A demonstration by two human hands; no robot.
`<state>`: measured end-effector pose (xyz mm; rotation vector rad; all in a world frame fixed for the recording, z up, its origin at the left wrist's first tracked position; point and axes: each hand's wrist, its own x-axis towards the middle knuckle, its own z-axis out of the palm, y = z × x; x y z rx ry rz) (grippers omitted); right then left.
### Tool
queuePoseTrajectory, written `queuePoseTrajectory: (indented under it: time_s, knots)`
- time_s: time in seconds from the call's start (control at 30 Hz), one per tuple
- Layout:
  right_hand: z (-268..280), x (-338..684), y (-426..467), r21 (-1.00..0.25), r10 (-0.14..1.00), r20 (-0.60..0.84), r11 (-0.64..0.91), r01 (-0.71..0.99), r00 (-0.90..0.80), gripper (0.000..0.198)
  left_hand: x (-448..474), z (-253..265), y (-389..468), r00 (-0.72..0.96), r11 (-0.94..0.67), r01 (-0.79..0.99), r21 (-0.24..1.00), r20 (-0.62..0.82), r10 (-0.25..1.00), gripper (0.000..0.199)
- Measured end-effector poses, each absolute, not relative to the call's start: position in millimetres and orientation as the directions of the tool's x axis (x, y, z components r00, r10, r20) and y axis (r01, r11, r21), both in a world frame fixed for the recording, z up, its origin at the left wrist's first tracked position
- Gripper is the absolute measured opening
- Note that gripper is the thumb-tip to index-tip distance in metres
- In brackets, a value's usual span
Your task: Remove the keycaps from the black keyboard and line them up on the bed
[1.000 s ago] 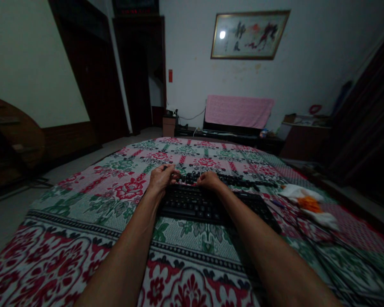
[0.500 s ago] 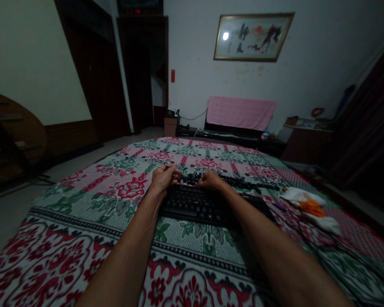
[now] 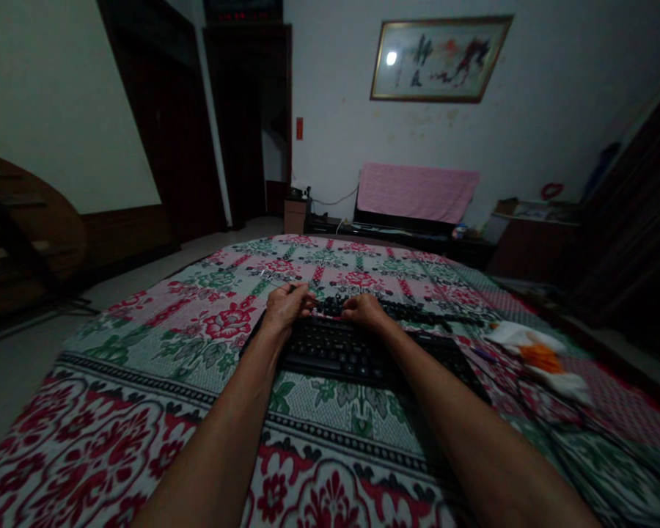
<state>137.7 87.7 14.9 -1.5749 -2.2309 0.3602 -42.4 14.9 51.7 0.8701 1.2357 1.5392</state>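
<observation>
A black keyboard [image 3: 330, 350] lies on the patterned cloth in front of me. Past its far edge runs a heap of small black pieces that look like keycaps [image 3: 412, 314]. My left hand [image 3: 287, 302] is over the keyboard's far left part, its fingers closed in a pinch; a small dark thing shows at the fingertips, too dim to name. Close by on the right, my right hand [image 3: 364, 310] reaches to the keycaps behind the keyboard with fingers bent together. What it holds, if anything, is hidden.
To the right lie a white and orange packet [image 3: 542, 358], a dark pen-like stick [image 3: 482, 355] and black cables [image 3: 528, 411]. The flowered cloth [image 3: 220, 411] covers the large surface under everything. Beyond it, a pink towel [image 3: 418, 192] hangs over a screen.
Both hands stay at the keyboard's far edge with small finger movements. The whole view has shifted slightly.
</observation>
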Motion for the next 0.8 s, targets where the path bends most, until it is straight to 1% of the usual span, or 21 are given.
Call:
queuePoseTrajectory:
  time_s: [0.13,0.3,0.43,0.5,0.57,0.67,0.73,0.8]
  knots:
    - [16.4,145.1,80.2,-0.449,0.939,0.241,0.334,0.829,-0.248,0.017,-38.6,49.8,13.4,-0.265,-0.034,-0.232,0.972,-0.029,0.964,0.016]
    - [19.5,155.7,54.1,-0.439,0.901,0.396,0.355,0.825,-0.177,0.015,-31.5,44.7,12.1,-0.246,-0.030,-0.173,0.985,-0.014,0.969,0.017]
    - [15.0,162.9,22.1,-0.428,0.835,0.532,0.411,0.805,-0.144,0.017,-25.3,37.8,9.1,-0.236,-0.082,-0.011,0.997,0.077,0.969,0.022]
    - [11.9,165.9,5.4,-0.413,0.807,0.573,0.435,0.800,-0.142,0.018,-24.2,34.3,3.8,-0.235,-0.139,0.115,0.984,0.163,0.958,0.022]
    - [9.4,168.0,-9.9,-0.401,0.800,0.583,0.435,0.806,-0.142,0.019,-25.2,31.2,-5.5,-0.228,-0.205,0.275,0.939,0.271,0.935,0.020]
    - [6.2,169.2,-29.1,-0.391,0.807,0.573,0.421,0.819,-0.142,0.019,-29.6,25.4,-24.3,-0.176,-0.288,0.497,0.819,0.420,0.890,0.017]
    - [3.7,169.4,-38.9,-0.383,0.811,0.569,0.405,0.830,-0.133,0.019,-33.5,18.9,-36.0,-0.104,-0.332,0.608,0.721,0.487,0.867,0.020]
    - [0.3,170.0,-46.1,-0.370,0.812,0.568,0.393,0.842,-0.130,0.019,-37.7,10.2,-44.2,0.021,-0.400,0.698,0.594,0.541,0.840,0.024]
